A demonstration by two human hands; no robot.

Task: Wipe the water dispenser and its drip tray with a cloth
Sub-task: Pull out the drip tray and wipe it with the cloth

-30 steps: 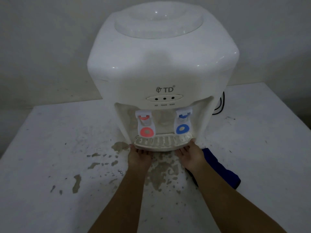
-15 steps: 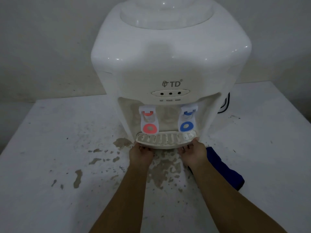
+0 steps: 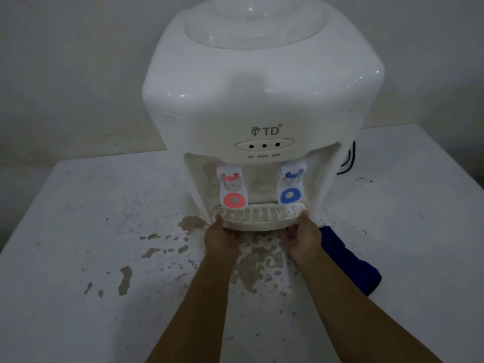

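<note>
Surface: white table point(image 3: 78, 297), paint chipped in brown patches point(image 3: 251, 268).
Centre back: white water dispenser point(image 3: 262, 100), standing upright.
Right: dark blue cloth point(image 3: 348, 268), lying flat beside dispenser.

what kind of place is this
Hard to say for sure; likely a plain utility or back room. A tabletop water dispenser sits on a stained white table with chipped paint, against a bare wall, with a blue cloth beside it.

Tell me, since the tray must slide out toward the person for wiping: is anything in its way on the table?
Nothing visible blocks it. Both hands, left hand and right hand, grip the drip tray; the blue cloth lies to the right, off the path.
</note>
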